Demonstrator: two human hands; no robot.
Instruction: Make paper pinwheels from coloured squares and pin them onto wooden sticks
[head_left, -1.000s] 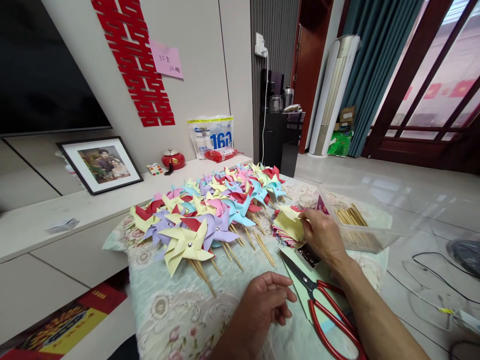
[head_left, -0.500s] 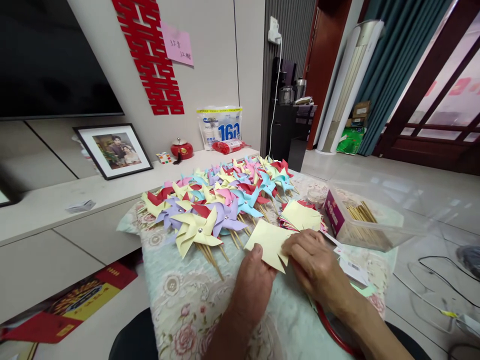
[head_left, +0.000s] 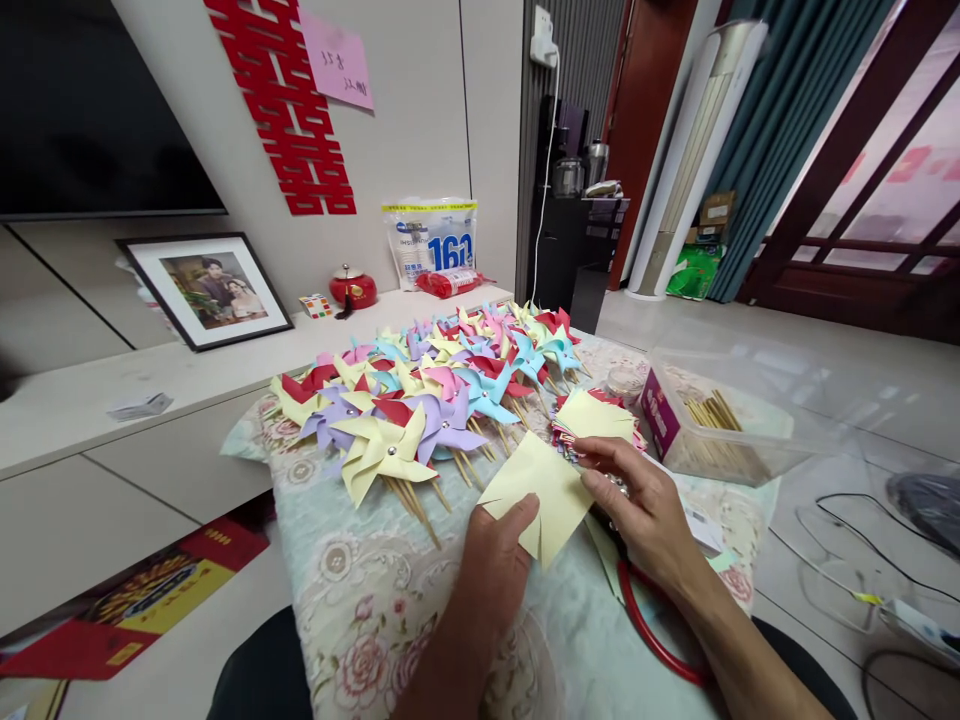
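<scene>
My left hand pinches the near edge of a pale yellow square sheet of paper with slits cut at its corners. Touching the sheet's right edge, my right hand keeps its fingers spread. Just beyond lies a stack of cut coloured paper squares with a yellow one on top. Red-handled scissors lie partly under my right wrist. Several finished paper pinwheels on wooden sticks cover the far half of the floral cloth.
A clear plastic box with wooden sticks stands at the right. A framed photo, a red pot and a white bag sit on the low white cabinet behind. Cables lie on the floor at right.
My right hand took a yellow sheet off the stack and brought it toward me; my left hand came up and gripped it. The scissors are now partly covered by my right arm.
</scene>
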